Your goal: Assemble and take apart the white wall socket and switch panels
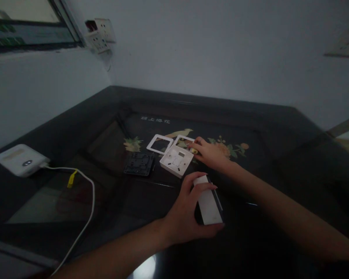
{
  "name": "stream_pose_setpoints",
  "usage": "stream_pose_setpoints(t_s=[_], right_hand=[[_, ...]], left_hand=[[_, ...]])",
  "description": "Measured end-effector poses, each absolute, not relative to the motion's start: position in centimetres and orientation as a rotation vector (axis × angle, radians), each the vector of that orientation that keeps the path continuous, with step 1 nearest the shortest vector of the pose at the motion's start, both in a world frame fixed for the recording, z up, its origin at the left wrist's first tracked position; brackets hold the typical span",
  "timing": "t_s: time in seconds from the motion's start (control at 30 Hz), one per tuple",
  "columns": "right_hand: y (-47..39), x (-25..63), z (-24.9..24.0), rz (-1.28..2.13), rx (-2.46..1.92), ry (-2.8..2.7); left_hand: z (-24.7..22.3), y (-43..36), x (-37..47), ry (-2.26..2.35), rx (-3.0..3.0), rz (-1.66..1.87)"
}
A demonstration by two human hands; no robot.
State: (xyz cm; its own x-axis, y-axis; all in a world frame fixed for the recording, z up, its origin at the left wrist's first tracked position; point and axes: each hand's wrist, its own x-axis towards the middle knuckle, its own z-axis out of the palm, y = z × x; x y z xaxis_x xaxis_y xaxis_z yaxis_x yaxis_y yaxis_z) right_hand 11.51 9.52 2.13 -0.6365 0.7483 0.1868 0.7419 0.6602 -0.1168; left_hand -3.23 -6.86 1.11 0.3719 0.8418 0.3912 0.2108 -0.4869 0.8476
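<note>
My left hand [192, 207] is wrapped round a white box-shaped piece [208, 201] with a dark edge, held on its side near the front. Farther back, my right hand [207, 152] has its fingers bent together at a white square frame [182, 140]; what lies between the fingertips is too small to make out. An open white square box [177, 161] sits between the hands, touching the frames. Left of it lie another white square frame [159, 144] and a black square module [139, 163].
A white device [21, 159] with a white cable [93, 190] and yellow tag [72, 179] lies on the left of the dark glossy table [104, 116]. Wall sockets [100, 35] hang at the back left; another socket plate [346, 44] is at the right.
</note>
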Motion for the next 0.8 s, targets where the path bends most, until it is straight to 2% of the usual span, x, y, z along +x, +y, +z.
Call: stream_pose_setpoints(t_s=[0.27, 0.4, 0.53, 0.67, 0.8], right_hand=[[3.7, 18.4, 6.5, 0.041, -1.143, -2.379], [-1.4, 22.1, 8.7, -0.216, -1.157, -2.174], [-6.2, 23.7, 8.8, -0.055, -1.374, -1.82], [-8.9, 23.2, 7.8, 0.376, -1.198, -1.206], [-9.6, 22.4, 6.7, 0.318, -1.137, -1.1]], left_hand=[[1.6, -7.0, -3.3, 0.961, 1.915, 1.098], [1.6, -7.3, -3.2, 0.94, 1.871, 1.067], [1.4, -7.9, -2.9, 0.9, 1.894, 0.965], [1.1, -7.9, -2.7, 0.96, 1.947, 0.881], [0.7, -7.6, -2.6, 1.075, 1.972, 0.801]])
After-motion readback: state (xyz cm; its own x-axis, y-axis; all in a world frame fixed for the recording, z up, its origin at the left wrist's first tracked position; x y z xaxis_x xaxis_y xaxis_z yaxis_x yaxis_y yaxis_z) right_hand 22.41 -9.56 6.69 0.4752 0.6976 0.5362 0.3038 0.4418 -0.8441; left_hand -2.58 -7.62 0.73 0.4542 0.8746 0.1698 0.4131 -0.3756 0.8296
